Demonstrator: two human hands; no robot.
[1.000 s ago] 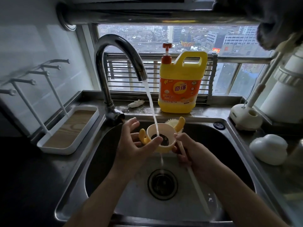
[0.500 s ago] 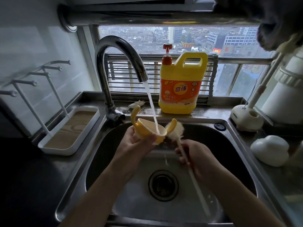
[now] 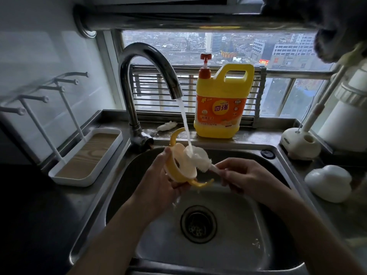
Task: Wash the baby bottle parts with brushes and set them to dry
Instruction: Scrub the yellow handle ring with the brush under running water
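Tipped on edge since half a second ago, the yellow collar [image 3: 175,174] now faces three o'clock, with the brush [image 3: 198,156] head pushed against its mouth under the water [image 3: 183,120]. At the sink's [image 3: 248,225] nine o'clock a rack [image 3: 85,157] sits on the counter [image 3: 119,161]; the faucet [image 3: 139,76] rises at eleven. Left hand [image 3: 158,181] fingers grasp the collar above the basin. Right hand [image 3: 244,175] fingers pinch the brush handle beside the head. At twelve stands the jug [image 3: 222,104].
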